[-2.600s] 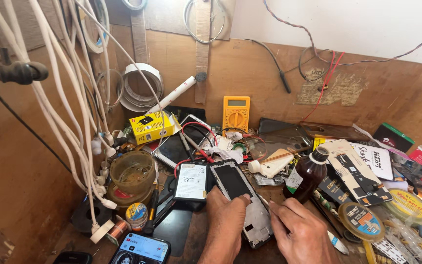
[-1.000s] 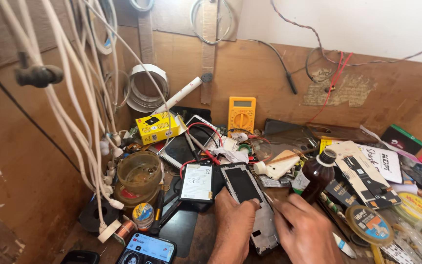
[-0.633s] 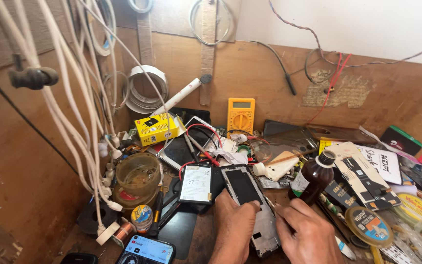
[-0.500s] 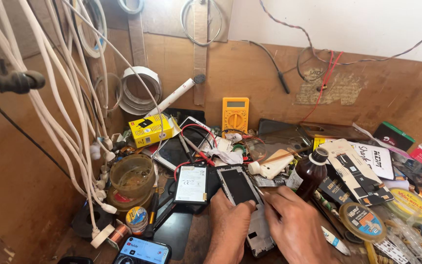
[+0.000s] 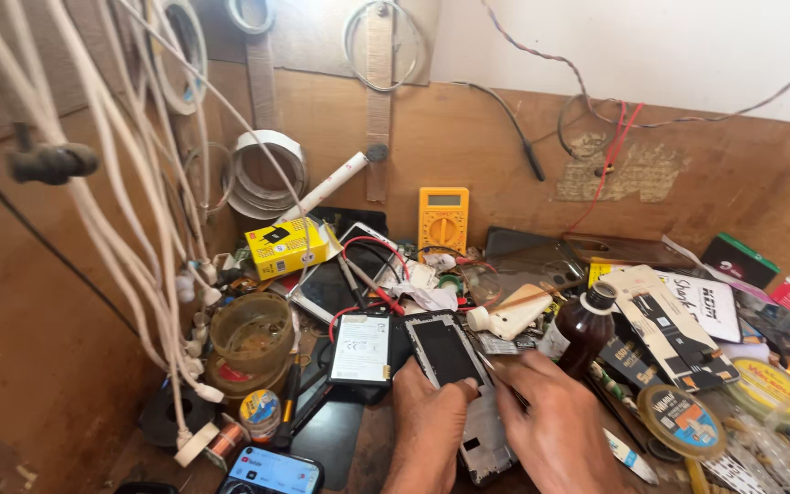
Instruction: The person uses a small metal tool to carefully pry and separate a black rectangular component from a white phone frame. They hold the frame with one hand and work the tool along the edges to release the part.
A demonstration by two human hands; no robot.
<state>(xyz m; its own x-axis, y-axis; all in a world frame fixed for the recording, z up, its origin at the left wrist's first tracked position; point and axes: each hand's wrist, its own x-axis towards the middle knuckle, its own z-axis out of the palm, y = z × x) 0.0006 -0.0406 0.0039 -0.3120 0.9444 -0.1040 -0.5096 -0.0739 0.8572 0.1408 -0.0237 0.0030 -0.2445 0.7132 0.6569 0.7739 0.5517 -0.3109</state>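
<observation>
Fingers of the left hand (image 5: 432, 425) press down on the lower end of a dark phone (image 5: 445, 352) lying face up at the lower middle of the frame, thumb and forefinger pinching its edge. The right hand (image 5: 555, 425) is just beside it, fingers closed around a thin metal tool (image 5: 496, 375) whose tip meets the phone's right edge. Under both hands lies a silvery phone frame (image 5: 482, 448), partly covered.

Just left of the phone sits a battery with a white label (image 5: 360, 348) — red and black leads run up from it. A brown bottle (image 5: 582, 329) stands just right of the right hand, a white glue bottle (image 5: 509, 317) lying above it. Farther out: a round plastic tub (image 5: 250, 334) at the left, a yellow box (image 5: 285, 245) above that, a yellow multimeter (image 5: 443, 215) against the wooden back wall (image 5: 742, 183), and white cables (image 5: 102, 183) hanging in the upper left. Another phone with a lit screen (image 5: 272, 471) lies at the bottom edge.
</observation>
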